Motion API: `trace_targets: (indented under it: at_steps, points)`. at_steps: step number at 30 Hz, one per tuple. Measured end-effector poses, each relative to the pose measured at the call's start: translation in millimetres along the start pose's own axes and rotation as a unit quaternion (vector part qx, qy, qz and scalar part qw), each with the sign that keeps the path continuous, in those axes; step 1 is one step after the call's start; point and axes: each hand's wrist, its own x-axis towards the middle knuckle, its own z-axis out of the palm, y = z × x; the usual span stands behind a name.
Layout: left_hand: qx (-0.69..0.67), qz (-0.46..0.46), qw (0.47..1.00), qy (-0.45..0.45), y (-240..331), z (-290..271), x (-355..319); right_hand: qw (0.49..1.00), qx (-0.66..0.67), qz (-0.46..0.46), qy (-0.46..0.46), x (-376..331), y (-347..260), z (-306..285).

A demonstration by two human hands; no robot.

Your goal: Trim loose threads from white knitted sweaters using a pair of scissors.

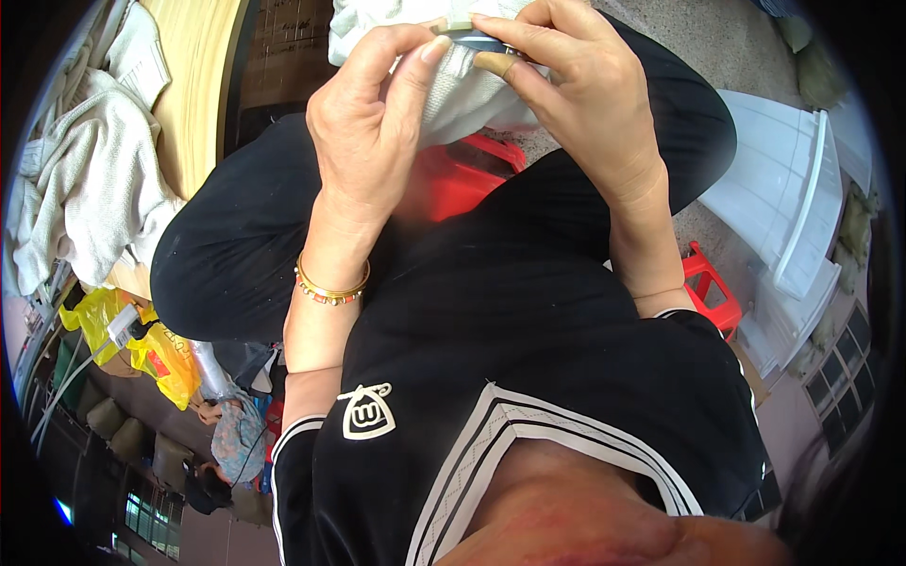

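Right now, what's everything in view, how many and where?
Small strip: one, pale, pinched, top centre
Knitted cloth: one, white, top centre
Table: one, light wood, left
Knitwear pile: count unclear, white, far left
Red plastic items: two, red, centre and right
White units: several, white, right
Yellow bags: count unclear, yellow, lower left
Patterned cloth: one, bluish, lower left
Trousers: one pair, black, centre
Top: one, black, lower centre
Left hand: one, bare, top
Right hand: one, top

The cloth (472, 102) at the grip was white; the small strip (457, 26) there, hard to make out, looked pale green. Left of the grip, the tabletop (193, 90) was yellow-grained; below, the shirt (528, 344) was black with white-striped trim (566, 424).
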Motion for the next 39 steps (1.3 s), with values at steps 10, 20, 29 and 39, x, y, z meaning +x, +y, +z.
trace_targets:
  at_steps: [10, 20, 29, 39]
  points:
    - [-0.218, -0.135, 0.966, 0.015, -2.8, -8.9, 0.5, 0.943, -0.068, 0.291, -0.147, 27.2, -35.3, -19.5]
    - [-0.461, -0.257, 0.848, -0.058, 4.2, -7.9, 14.4, 0.745, 0.285, 0.543, -0.264, 3.8, 5.3, -7.0]
    - [-0.277, -0.32, 0.9, -0.103, -4.6, -4.6, -1.4, 0.832, 0.198, 0.517, 0.028, 6.6, 20.8, -34.3]
    - [-0.31, -0.238, 0.909, -0.147, 12.2, -14.2, 6.1, 0.919, 0.091, 0.377, -0.075, 9.0, -1.0, -38.6]
